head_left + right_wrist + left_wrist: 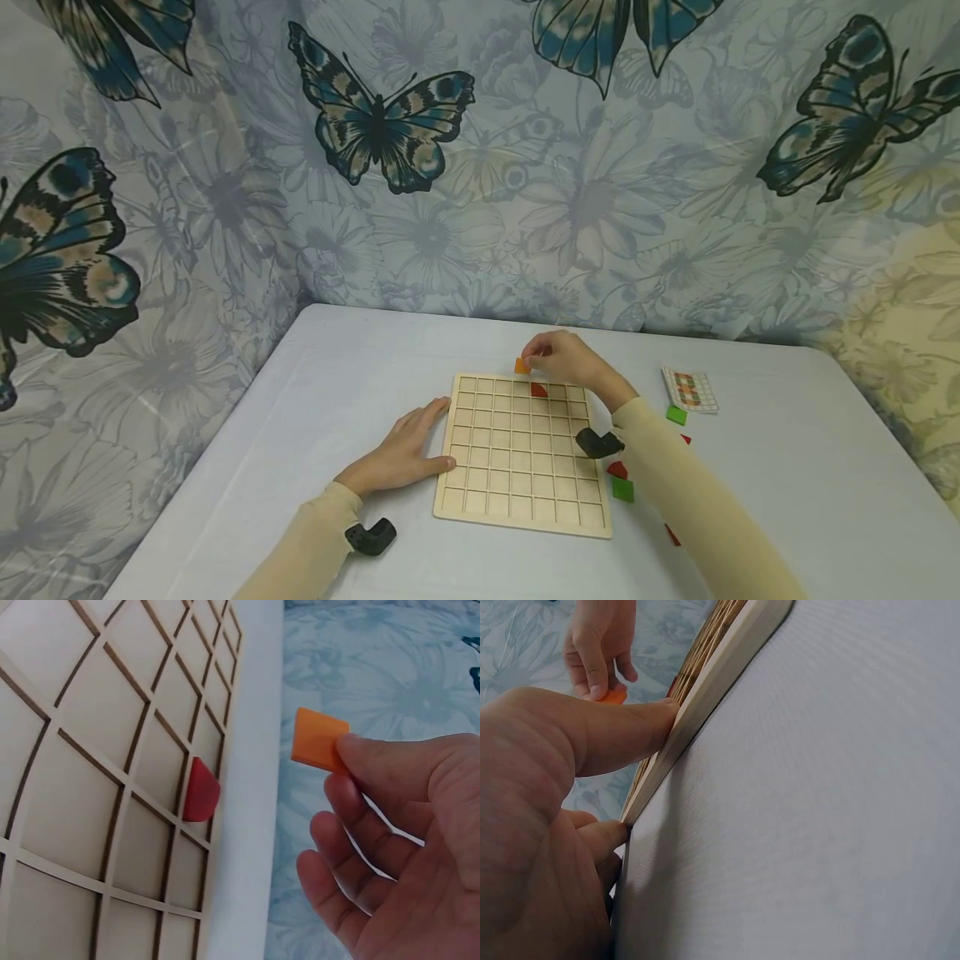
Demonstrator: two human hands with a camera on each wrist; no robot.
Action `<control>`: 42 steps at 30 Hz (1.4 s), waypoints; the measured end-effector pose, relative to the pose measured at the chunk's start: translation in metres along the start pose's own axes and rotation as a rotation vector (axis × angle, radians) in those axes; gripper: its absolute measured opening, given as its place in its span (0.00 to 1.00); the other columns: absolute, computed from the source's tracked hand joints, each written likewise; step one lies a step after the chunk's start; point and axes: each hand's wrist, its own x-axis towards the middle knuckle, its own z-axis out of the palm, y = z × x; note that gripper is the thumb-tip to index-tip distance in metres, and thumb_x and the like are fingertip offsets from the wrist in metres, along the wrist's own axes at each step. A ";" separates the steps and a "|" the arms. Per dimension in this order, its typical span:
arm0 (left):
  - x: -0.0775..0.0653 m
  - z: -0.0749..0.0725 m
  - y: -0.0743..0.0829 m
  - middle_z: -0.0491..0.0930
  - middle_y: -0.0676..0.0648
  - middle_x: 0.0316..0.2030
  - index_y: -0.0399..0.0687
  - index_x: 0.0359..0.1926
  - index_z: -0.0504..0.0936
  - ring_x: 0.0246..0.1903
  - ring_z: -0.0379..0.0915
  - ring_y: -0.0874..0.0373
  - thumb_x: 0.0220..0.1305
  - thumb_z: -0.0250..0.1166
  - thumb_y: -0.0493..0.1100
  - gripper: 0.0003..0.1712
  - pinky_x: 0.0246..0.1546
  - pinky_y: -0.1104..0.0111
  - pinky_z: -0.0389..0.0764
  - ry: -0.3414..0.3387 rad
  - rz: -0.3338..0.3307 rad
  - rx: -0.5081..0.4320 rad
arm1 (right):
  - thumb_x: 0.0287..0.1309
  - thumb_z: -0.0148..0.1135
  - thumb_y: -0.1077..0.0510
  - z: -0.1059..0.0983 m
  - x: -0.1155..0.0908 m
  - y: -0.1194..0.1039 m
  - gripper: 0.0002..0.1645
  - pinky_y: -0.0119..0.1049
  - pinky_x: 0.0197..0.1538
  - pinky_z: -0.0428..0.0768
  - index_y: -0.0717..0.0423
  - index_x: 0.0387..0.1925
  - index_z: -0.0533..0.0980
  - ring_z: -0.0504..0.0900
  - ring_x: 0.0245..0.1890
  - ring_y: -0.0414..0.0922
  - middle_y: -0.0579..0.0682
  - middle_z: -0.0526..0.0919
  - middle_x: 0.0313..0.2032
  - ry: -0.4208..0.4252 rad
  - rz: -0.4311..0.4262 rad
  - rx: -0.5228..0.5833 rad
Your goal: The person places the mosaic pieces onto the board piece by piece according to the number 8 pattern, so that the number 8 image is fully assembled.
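one orange tile (pixel 319 741) is being pinched by its edge in my right hand (pixel 564 358) just beyond the grid board (pixel 520 461), leaving most of it clear, while my spread left hand (pixel 401 450) is touching the board's left edge, seemingly steadying it.

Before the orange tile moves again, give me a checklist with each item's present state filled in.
1. Orange tile pinched by the right hand: ok.
2. Left hand touching the left edge of the board: ok.
3. Red piece in a cell of the far row: ok.
4. Orange tile set in a cell: not ok, it is held off the board.
5. Card pattern, cell by cell: cannot tell, too small.
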 end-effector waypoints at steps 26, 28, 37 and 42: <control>0.001 0.000 0.000 0.51 0.42 0.80 0.56 0.81 0.47 0.79 0.40 0.35 0.62 0.70 0.58 0.56 0.74 0.34 0.48 0.007 -0.009 0.002 | 0.69 0.61 0.57 0.018 0.006 0.015 0.09 0.34 0.38 0.77 0.56 0.43 0.84 0.78 0.35 0.42 0.51 0.87 0.38 -0.064 0.061 -0.027; 0.001 0.001 -0.001 0.50 0.42 0.80 0.56 0.81 0.47 0.79 0.40 0.35 0.62 0.70 0.58 0.56 0.74 0.34 0.48 0.006 -0.012 -0.001 | 0.69 0.61 0.57 0.019 0.006 0.015 0.09 0.34 0.38 0.77 0.56 0.42 0.84 0.77 0.35 0.43 0.50 0.87 0.38 -0.065 0.061 -0.036; 0.001 0.001 0.000 0.50 0.42 0.80 0.55 0.81 0.47 0.79 0.39 0.35 0.62 0.70 0.58 0.56 0.74 0.34 0.47 0.007 -0.011 -0.006 | 0.68 0.62 0.56 0.022 0.004 0.018 0.08 0.38 0.46 0.78 0.55 0.40 0.85 0.79 0.39 0.43 0.48 0.88 0.37 -0.073 0.057 -0.051; 0.000 0.001 0.000 0.50 0.42 0.80 0.55 0.81 0.47 0.79 0.40 0.35 0.62 0.70 0.58 0.56 0.74 0.33 0.47 0.008 -0.013 -0.007 | 0.68 0.62 0.57 0.024 0.004 0.017 0.08 0.37 0.45 0.79 0.55 0.39 0.85 0.80 0.37 0.42 0.48 0.88 0.36 -0.081 0.039 -0.060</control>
